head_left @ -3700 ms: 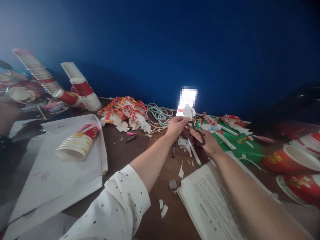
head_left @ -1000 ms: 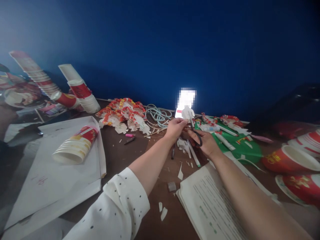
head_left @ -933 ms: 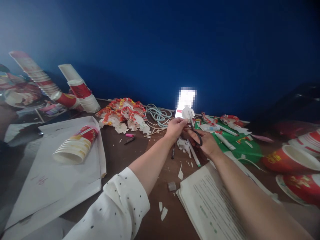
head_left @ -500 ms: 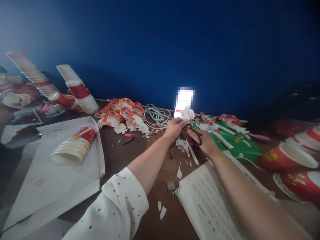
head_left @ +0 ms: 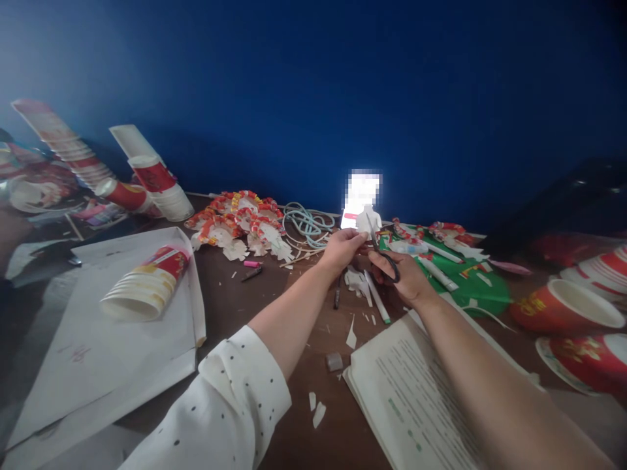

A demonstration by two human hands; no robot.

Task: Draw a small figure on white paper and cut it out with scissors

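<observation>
My left hand (head_left: 343, 251) pinches a small white paper piece (head_left: 371, 220) at its lower left edge. In my right hand (head_left: 405, 277) is a pair of scissors (head_left: 388, 264) with dark handles, its blades reaching up against the paper. Behind the paper, a lit phone screen (head_left: 351, 212) leans by the blue wall, partly covered. Below my hands lie a white marker (head_left: 377, 299) with a green end, a dark pen (head_left: 337, 295) and white paper offcuts (head_left: 356, 282).
Red-and-white paper cutouts (head_left: 245, 225) and a pale blue cord (head_left: 308, 222) lie along the wall. Stacked paper cups (head_left: 161, 183) lean at left; more cups (head_left: 563, 307) are at right. A white folder (head_left: 122, 359) bears nested cups. Printed sheets (head_left: 411, 391) lie under my right arm.
The scissors have tilted slightly, their handles shifting a little down and right with my right hand. My left hand still holds the paper in nearly the same place.
</observation>
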